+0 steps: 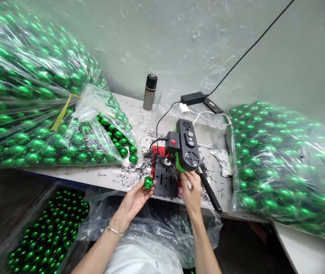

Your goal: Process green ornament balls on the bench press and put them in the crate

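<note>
A shiny green Christmas ball (148, 182) rests in the fingers of my left hand (136, 198), just left of the black slotted base plate (166, 179). Above that plate stands a small black-and-green benchtop drill press (189, 146) with a red switch and a black lever handle (211, 192). My right hand (191, 190) is at the right of the plate, fingers curled under the machine's green housing. Its fingertips are partly hidden, so what they pinch does not show. Several loose green balls (133, 158) lie at the mouth of the left bag.
Large clear bags of green balls stand at left (36, 106) and right (282, 163). Below left is another open bag (50, 228) of balls. Black shavings litter the white table (113, 176). Behind are a spray can (150, 93), a power adapter (192, 98) and cables; a white cloth (222, 161) lies right.
</note>
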### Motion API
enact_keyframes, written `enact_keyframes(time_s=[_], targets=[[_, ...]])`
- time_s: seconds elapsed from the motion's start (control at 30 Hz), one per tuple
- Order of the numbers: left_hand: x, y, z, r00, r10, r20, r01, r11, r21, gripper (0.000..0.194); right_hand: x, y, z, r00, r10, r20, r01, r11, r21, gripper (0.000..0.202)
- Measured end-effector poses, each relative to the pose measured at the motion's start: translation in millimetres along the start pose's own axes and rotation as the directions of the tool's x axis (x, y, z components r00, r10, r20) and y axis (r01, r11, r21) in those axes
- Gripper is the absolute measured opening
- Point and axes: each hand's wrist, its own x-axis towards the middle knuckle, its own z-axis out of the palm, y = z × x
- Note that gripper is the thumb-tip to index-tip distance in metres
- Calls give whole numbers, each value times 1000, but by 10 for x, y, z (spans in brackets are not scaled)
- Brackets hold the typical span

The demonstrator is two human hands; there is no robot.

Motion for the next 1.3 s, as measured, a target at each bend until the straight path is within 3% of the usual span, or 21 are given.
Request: enact_keyframes(time_s=[0.13, 0.3, 0.53, 0.73, 0.9, 1.07, 1.2, 1.3], targets=[[9, -9, -5, 1000, -5, -22, 5, 1000, 11, 19, -50, -260, 112, 994, 65, 86, -81, 977, 199, 22], [9, -22, 39, 998, -10, -66, 12, 1000, 27, 25, -66, -283, 258, 998, 64, 23, -68, 973, 220, 20], [-5, -26, 49, 997, -6, -76, 10, 999, 45, 20, -170, -1, 152, 990, -141, 30, 142, 990, -14, 19], [-5, -42, 45, 998, 4, -69, 1, 997, 72, 16, -236, 471, -112, 999, -41, -16, 36, 964, -265, 36], [-5, -39, 54, 998, 0, -64, 5, 997, 76, 16, -202, 752, -231, 971, -91, 222, 164, 927, -338, 44], [-4, -35, 41, 997, 10, -77, -5, 998, 69, 17, -162, 753, -231, 992, -108, 69, 127, 914, -385, 40], [2, -47, 50, 998, 11, -67, -6, 998, 66, 18, -185, 654, -162, 944, -187, 272, 255, 937, -240, 43], [0, -53, 45, 997, 11, -76, -6, 998, 68, 17, -206, 668, -138, 980, -102, 172, 154, 934, -323, 41]])
